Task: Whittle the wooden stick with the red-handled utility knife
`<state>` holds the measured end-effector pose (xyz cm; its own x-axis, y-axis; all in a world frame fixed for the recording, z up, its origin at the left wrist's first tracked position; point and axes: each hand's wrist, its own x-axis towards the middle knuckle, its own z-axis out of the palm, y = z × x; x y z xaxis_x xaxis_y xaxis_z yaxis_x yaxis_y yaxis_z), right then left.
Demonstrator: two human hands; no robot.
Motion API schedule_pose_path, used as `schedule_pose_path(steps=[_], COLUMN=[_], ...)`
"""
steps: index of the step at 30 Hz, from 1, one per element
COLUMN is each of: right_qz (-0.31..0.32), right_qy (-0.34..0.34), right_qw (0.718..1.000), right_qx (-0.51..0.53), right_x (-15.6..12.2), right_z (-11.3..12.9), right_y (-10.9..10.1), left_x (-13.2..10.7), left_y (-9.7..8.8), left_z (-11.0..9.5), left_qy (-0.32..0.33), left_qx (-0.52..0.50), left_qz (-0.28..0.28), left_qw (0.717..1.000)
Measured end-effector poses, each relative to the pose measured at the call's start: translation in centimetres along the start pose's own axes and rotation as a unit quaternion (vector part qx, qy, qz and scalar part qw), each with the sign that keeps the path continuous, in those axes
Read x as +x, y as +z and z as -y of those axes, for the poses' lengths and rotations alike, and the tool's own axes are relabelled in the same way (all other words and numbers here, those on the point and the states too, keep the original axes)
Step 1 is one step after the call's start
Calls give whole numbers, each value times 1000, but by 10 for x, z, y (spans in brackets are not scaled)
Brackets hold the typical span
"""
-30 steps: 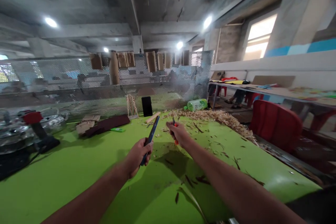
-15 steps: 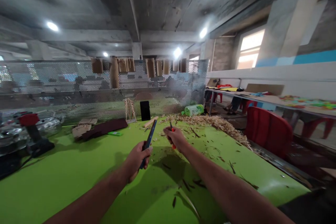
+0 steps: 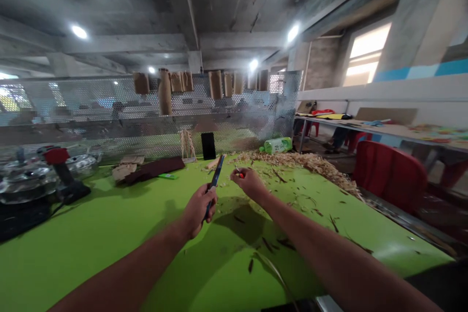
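Observation:
My left hand (image 3: pixel 201 209) is wrapped round a long, flat, dark strip (image 3: pixel 218 171) that slants up and away from me. Its kind does not show. Just to the right, my right hand (image 3: pixel 250 184) is closed on a small red tool (image 3: pixel 241 175), mostly hidden by the fingers. A short pale tip shows at its end, near the strip but apart from it. Both hands are above a green tabletop (image 3: pixel 120 234). Beyond them a pale wooden piece (image 3: pixel 216 163) lies near an upright black phone-like slab (image 3: pixel 208 146).
Wood shavings (image 3: pixel 303 160) line the far right edge, with a green-labelled bottle (image 3: pixel 278 145) lying behind. Dark slivers (image 3: pixel 268 243) are scattered at right. A red-and-black power drill (image 3: pixel 60 170) and dark cloth (image 3: pixel 157 169) stand left. A perforated metal screen (image 3: pixel 120 107) closes the back.
The right hand has turned, so the red tool no longer points upright and shows less. The left hand still grips the strip. The whole view has shifted slightly.

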<state>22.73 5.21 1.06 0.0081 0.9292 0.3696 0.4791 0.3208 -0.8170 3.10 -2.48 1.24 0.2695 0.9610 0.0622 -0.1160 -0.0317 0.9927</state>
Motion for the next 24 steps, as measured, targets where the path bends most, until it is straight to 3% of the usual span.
schedule_pose_path(steps=[4, 10, 18, 24], right_qz=[23, 82, 122, 106], right_qy=[-43, -90, -85, -91], right_qw=[982, 925, 893, 883], right_qx=[-182, -360, -424, -448], right_x=[-10, -27, -35, -34], right_z=[10, 29, 42, 45], right_y=[-1, 7, 6, 4], left_x=[-3, -4, -3, -7], left_y=[4, 8, 9, 12], left_z=[-4, -7, -3, -7], left_qy=[9, 1, -12, -21], left_qx=[28, 49, 53, 64], left_qz=[-9, -17, -32, -36], left_qw=[1000, 999, 998, 997])
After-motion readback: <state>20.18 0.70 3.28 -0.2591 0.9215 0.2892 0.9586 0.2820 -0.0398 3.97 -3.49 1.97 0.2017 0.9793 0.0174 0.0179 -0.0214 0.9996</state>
